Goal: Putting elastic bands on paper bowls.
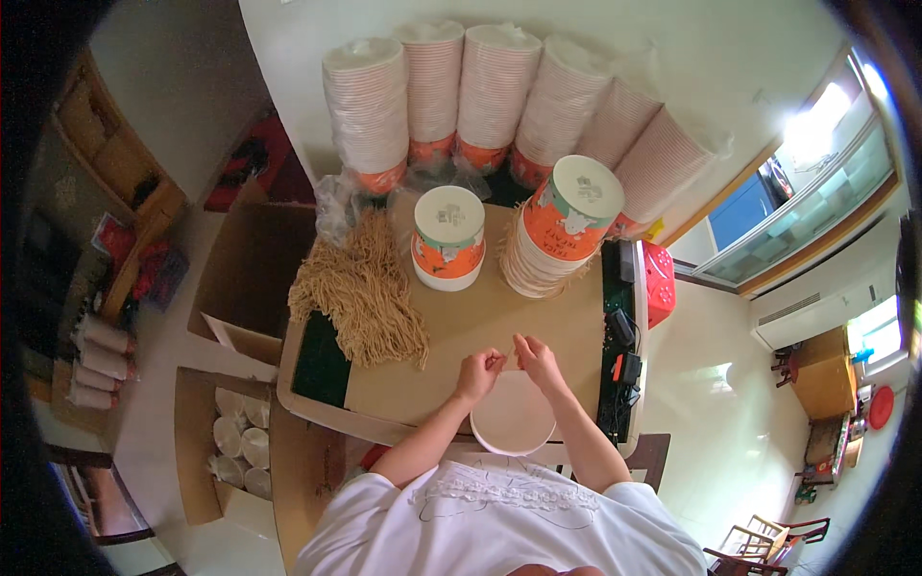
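Observation:
A round white paper tub (514, 420) sits at the near edge of the table between my forearms. Just beyond its far rim, my left hand (480, 372) is closed with the fingertips pinched together. Beside it, a small gap away, my right hand (536, 361) is also closed in a pinch. Whatever the fingers hold is too small to make out. A loose heap of tan cords (370, 293) lies to the left of my hands. Farther off stand a short upside-down stack of orange and white tubs (448, 254) and a taller one (559, 226) with cords around it.
Tall plastic-wrapped stacks of tubs (495, 91) line the wall behind. Brown cardboard (461, 331) covers the table. Black adapters and cables (622, 370) run along its right side, near a red stool (659, 283). Open cartons (197, 442) stand on the left, one filled with wrapped tubs.

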